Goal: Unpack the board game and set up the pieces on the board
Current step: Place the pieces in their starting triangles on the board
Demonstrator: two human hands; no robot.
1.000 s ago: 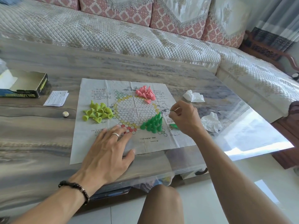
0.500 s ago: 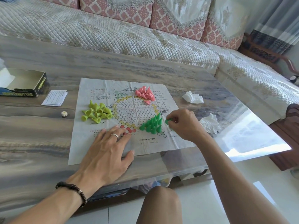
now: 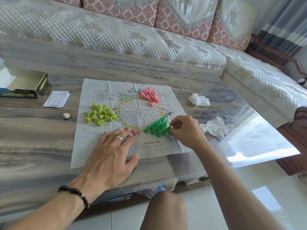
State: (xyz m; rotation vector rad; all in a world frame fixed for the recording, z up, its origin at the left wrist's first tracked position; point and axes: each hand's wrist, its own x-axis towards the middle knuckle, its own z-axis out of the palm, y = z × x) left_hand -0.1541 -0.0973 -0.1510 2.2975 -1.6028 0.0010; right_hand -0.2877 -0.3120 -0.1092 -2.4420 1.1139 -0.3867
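Three colours: we see green pieces [image 3: 157, 127] at board [image 3: 106, 155] 4 o'clock.
Right hand [image 3: 186, 130]: pinched on one green piece.
Left hand [image 3: 109, 156]: flat, open.
Handling: light, tippy; we'd grip tips.

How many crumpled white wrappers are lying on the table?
2. One crumpled wrapper lies past the paper board's far right corner; the other wrapper lies off the board's right edge, just beyond the right hand. None seems hidden.
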